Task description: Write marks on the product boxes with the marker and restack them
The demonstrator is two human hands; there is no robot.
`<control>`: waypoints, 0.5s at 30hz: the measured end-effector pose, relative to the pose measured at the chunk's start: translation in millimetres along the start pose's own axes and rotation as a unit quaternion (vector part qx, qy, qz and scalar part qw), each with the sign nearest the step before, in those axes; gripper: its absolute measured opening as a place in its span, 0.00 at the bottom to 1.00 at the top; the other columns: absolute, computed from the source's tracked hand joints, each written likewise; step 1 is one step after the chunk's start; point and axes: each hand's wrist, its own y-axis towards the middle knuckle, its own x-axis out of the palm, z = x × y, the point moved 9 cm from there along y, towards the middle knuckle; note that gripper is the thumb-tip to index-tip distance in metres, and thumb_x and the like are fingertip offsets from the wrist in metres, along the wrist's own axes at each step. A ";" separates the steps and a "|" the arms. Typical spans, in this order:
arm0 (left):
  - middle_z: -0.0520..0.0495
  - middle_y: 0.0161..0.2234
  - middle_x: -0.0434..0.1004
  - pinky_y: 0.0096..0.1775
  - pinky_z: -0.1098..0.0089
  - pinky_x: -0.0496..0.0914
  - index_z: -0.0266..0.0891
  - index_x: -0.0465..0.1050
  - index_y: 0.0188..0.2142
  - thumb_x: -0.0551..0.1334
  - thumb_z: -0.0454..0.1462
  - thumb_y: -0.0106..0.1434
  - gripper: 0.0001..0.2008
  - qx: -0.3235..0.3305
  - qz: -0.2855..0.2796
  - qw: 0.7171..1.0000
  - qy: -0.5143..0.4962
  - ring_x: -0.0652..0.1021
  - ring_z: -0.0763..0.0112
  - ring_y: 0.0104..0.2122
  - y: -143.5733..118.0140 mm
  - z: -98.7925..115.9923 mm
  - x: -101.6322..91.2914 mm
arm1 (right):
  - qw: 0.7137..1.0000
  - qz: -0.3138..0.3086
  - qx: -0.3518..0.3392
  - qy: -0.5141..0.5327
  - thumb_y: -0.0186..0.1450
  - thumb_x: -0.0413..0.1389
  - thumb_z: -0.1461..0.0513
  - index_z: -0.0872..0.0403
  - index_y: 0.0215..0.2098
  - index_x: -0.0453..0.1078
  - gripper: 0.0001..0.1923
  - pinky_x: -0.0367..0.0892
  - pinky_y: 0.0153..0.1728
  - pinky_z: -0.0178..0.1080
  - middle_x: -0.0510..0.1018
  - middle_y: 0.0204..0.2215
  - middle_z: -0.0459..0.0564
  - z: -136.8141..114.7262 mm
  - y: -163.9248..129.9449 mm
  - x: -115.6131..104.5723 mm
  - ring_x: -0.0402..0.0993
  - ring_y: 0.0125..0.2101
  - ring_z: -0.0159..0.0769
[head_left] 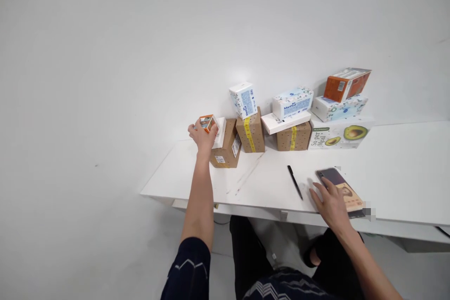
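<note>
Navy shirt [286, 286] closest; left hand [203, 137] grips orange-edged carton [208, 122], likely light, stiff, best held by its sides. Right hand [332, 202] spreads, contact unclear.

small orange-edged box [208, 122] | in left hand [203, 139] | purple-and-cream book [352, 200] | flat on white table [404, 168]

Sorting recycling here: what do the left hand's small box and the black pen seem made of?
Small box: probably card, printed finish, judging by flat, coloured panels. Black pen: likely plastic, from its uniform dark barrel; sheen unclear.
</note>
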 end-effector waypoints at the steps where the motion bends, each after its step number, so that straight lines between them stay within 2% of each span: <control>1: 0.34 0.61 0.46 0.58 0.49 0.56 0.41 0.55 0.62 0.64 0.49 0.56 0.37 -0.002 -0.022 1.000 -0.002 0.56 0.44 0.61 0.1 -0.1 2.0 | 1.000 0.002 0.002 0.012 0.69 0.47 0.54 0.59 0.42 0.74 0.20 0.66 0.46 0.52 0.71 0.49 0.68 -2.4 -0.6 -0.6 0.69 0.47 0.52; 3: 0.33 0.63 0.40 0.57 0.46 0.57 0.43 0.50 0.64 0.62 0.52 0.57 0.40 -0.005 -0.053 0.999 -0.003 0.54 0.41 0.62 -2.2 -0.1 1.7 | 0.999 0.011 0.018 0.042 0.68 0.47 0.53 0.58 0.40 0.74 0.19 0.66 0.46 0.51 0.72 0.47 0.65 -3.6 -0.2 -3.4 0.70 0.45 0.51; 5: 0.32 0.64 0.39 0.58 0.44 0.54 0.44 0.50 0.65 0.61 0.53 0.57 0.40 0.000 -0.044 0.999 0.006 0.52 0.39 0.63 -6.2 1.3 -4.8 | 0.995 0.020 0.044 0.084 0.68 0.48 0.53 0.56 0.39 0.74 0.18 0.67 0.44 0.50 0.74 0.44 0.63 -0.9 1.8 -5.6 0.71 0.42 0.48; 7: 0.32 0.64 0.42 0.60 0.44 0.51 0.41 0.55 0.63 0.60 0.52 0.58 0.37 0.024 0.022 0.999 0.014 0.51 0.41 0.63 -12.0 7.3 -17.8 | 0.987 0.023 0.085 0.133 0.67 0.48 0.52 0.55 0.37 0.74 0.18 0.68 0.40 0.47 0.75 0.38 0.60 5.7 3.5 -4.3 0.73 0.37 0.45; 9: 0.32 0.61 0.49 0.61 0.49 0.51 0.38 0.62 0.58 0.59 0.48 0.61 0.29 0.078 0.107 0.991 0.000 0.53 0.47 0.63 -22.1 20.7 -29.6 | 0.976 0.024 0.130 0.174 0.67 0.47 0.51 0.55 0.35 0.74 0.19 0.68 0.34 0.44 0.75 0.32 0.57 13.5 3.1 0.3 0.72 0.30 0.41; 11: 0.33 0.57 0.58 0.60 0.56 0.55 0.36 0.68 0.52 0.57 0.43 0.63 0.20 0.154 0.136 0.978 -0.037 0.60 0.54 0.60 -34.0 40.5 -28.1 | 0.966 0.025 0.162 0.201 0.67 0.47 0.49 0.55 0.32 0.73 0.21 0.66 0.31 0.42 0.74 0.27 0.54 19.2 1.0 5.4 0.70 0.26 0.39; 13: 0.36 0.51 0.65 0.59 0.59 0.58 0.36 0.70 0.48 0.56 0.40 0.63 0.15 0.217 0.088 0.969 -0.080 0.66 0.59 0.56 -42.7 61.7 -11.1 | 0.961 0.024 0.175 0.213 0.66 0.47 0.48 0.54 0.29 0.72 0.22 0.64 0.31 0.43 0.74 0.24 0.53 22.0 -1.2 9.6 0.69 0.25 0.39; 15: 0.38 0.49 0.69 0.58 0.60 0.59 0.37 0.69 0.49 0.58 0.41 0.63 0.17 0.226 0.017 0.967 -0.116 0.68 0.59 0.54 -45.5 75.9 13.2 | 0.958 0.020 0.180 0.220 0.66 0.47 0.47 0.54 0.29 0.71 0.22 0.64 0.31 0.42 0.74 0.23 0.53 23.3 -2.9 12.3 0.69 0.25 0.40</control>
